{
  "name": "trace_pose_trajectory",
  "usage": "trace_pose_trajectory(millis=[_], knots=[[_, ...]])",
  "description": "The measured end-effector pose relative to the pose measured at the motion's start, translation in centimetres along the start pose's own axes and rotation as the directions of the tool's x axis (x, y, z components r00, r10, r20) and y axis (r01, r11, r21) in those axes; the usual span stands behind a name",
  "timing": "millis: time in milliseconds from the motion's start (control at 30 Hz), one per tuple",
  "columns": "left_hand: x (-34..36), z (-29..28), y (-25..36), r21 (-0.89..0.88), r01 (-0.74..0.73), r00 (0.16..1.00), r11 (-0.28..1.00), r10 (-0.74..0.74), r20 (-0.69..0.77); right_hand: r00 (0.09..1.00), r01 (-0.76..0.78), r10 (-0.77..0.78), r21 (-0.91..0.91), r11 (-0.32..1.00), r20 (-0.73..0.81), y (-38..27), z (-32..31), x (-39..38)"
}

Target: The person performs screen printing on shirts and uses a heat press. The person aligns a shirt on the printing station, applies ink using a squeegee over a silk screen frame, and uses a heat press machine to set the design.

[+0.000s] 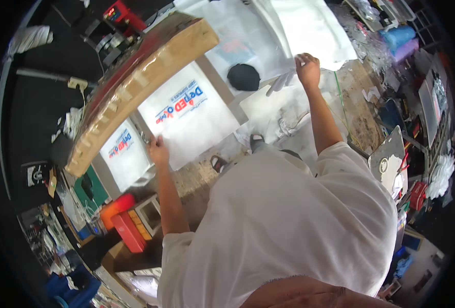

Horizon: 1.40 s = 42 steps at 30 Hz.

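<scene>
My left hand (158,151) is at the lower left edge of a white sheet (199,131) printed in blue and red, its fingers bent in at the edge. This sheet lies over a grey board beside a second printed white sheet (124,172). Farther right, my right hand (308,71) is closed on the near edge of plain white sheeting (315,31), with a loose fold hanging beside the fingers. Over the left end of the printed sheets stands a tilted wooden frame (150,77) covered in brown tape. A black round patch (243,77) lies between my hands.
Red and orange boxes (128,232) stand at the left of my left forearm. A red device (125,15) is at the far left. Crumpled white material (279,115) lies in front of me. Blue and purple bundles (399,41) and a metal panel (387,159) are on the right.
</scene>
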<state>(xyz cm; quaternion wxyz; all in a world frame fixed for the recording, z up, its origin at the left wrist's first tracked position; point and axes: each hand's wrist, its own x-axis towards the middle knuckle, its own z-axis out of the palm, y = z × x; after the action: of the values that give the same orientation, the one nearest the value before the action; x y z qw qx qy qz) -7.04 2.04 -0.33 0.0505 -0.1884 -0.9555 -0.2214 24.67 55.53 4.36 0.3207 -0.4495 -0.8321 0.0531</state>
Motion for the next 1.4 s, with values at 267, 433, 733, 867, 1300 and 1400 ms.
trace_pose_trajectory(millis=[267, 433, 733, 867, 1300, 1400], knots=[[1.7, 3.0, -1.6, 0.254, -0.373, 0.901, 0.892, 0.414, -0.133, 0.958, -0.182, 0.201, -0.106, 0.977, 0.207, 2.5, 1.4, 1.1], [-2.2, -4.9, 9.8, -0.170, -0.100, 0.991, 0.980, 0.083, -0.106, 0.960, -0.257, 0.250, 0.041, 0.966, 0.124, -2.0, -2.5, 3.7], [-3.7, -7.0, 27.1, -0.768, 0.559, 0.603, 0.313, 0.482, 0.636, 0.896, 0.128, -0.237, 0.293, 0.948, 0.376, -13.8, -22.5, -0.1], [-4.2, -2.9, 31.9, -0.471, 0.838, 0.286, 0.275, 0.513, 0.809, 0.639, 0.168, -0.646, 0.744, 0.647, 0.418, -17.3, -19.7, -10.7], [-5.4, -6.6, 25.0, -0.766, 0.538, 0.418, 0.353, 0.677, 0.606, 0.202, -0.979, 0.021, 0.201, 0.028, 0.979, -3.0, -9.6, -22.5], [-3.8, -8.4, 20.0, -0.813, 0.523, 0.573, 0.256, 0.601, 0.558, 0.511, -0.857, -0.124, 0.494, -0.146, 0.851, -6.9, -7.9, -21.5]])
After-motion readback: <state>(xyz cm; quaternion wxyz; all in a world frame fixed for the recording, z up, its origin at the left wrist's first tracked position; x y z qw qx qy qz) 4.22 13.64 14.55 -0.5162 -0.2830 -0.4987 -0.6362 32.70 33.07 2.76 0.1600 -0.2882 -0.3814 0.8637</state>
